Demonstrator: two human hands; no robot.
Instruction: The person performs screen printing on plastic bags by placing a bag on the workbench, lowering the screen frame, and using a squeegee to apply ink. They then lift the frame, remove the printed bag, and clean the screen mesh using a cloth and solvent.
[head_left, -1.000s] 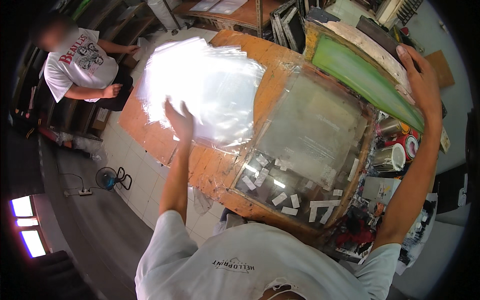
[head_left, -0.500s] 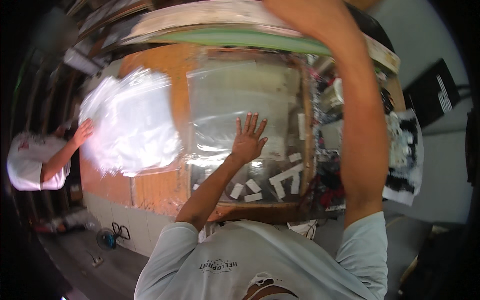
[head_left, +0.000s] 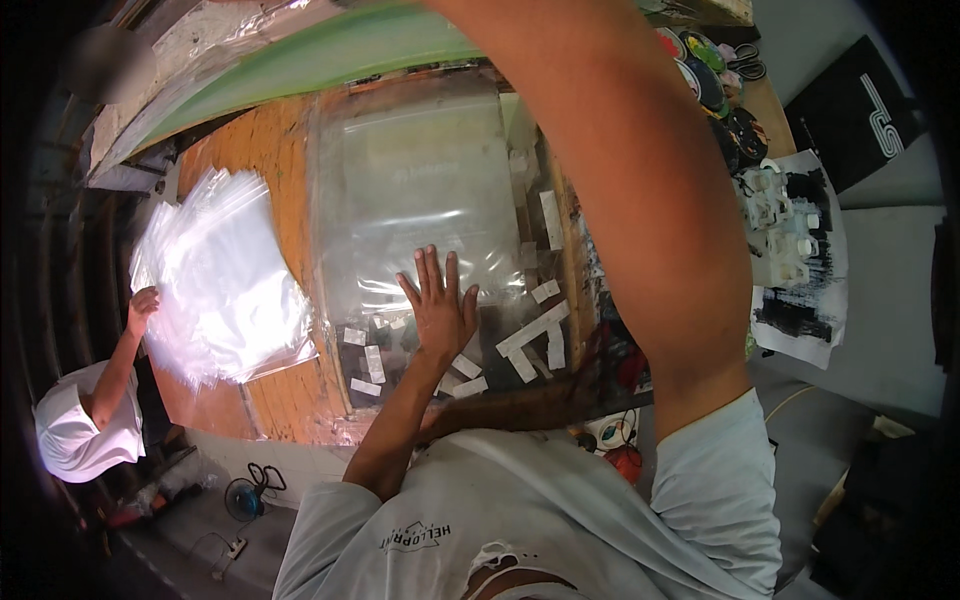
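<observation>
My left hand (head_left: 438, 305) lies flat with fingers spread on the near part of a clear plastic bag (head_left: 420, 180). The bag rests on a glassy work surface (head_left: 330, 290) set into the wooden table. Faint pale marking shows on the bag's upper part. My right arm (head_left: 640, 190) stretches up across the view towards a raised frame with green mesh (head_left: 300, 60). The right hand itself is beyond the upper edge, so its grip is hidden. Short strips of white tape (head_left: 535, 330) are stuck to the surface around my left hand.
A fanned stack of clear plastic bags (head_left: 225, 280) lies on the left of the wooden table (head_left: 275, 410), touched by a co-worker's hand (head_left: 143, 303). At right are paint-stained containers (head_left: 705, 85), scissors (head_left: 747, 62), small white bottles (head_left: 785, 240) and black-smeared paper (head_left: 815, 310). A small blue fan (head_left: 243, 498) stands below.
The view has turned, and the green-mesh frame now sits further left. My right hand has gone out beyond the upper edge. My left hand stays flat on the bag.
</observation>
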